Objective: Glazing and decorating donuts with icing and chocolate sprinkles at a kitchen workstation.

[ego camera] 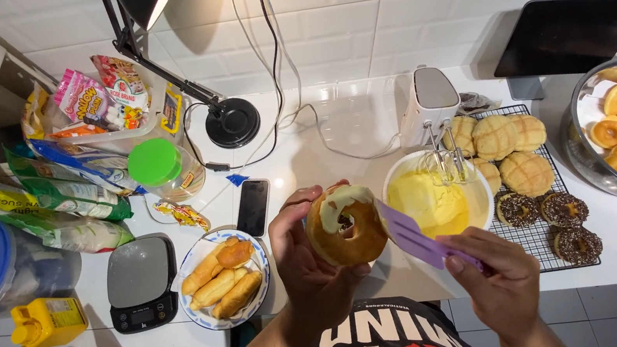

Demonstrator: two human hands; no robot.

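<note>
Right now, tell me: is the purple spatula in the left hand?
No. The right hand holds the purple spatula; the left hand holds the doughnut.

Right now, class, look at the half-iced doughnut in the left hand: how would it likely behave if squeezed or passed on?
The doughnut probably dents easily: it looks like soft bread, and the left hand cradles it loosely. It seems light, borne on fingertips. The pale icing on its upper edge looks wet, so it would likely smear; the purple spatula in the right hand touches its side.
</note>
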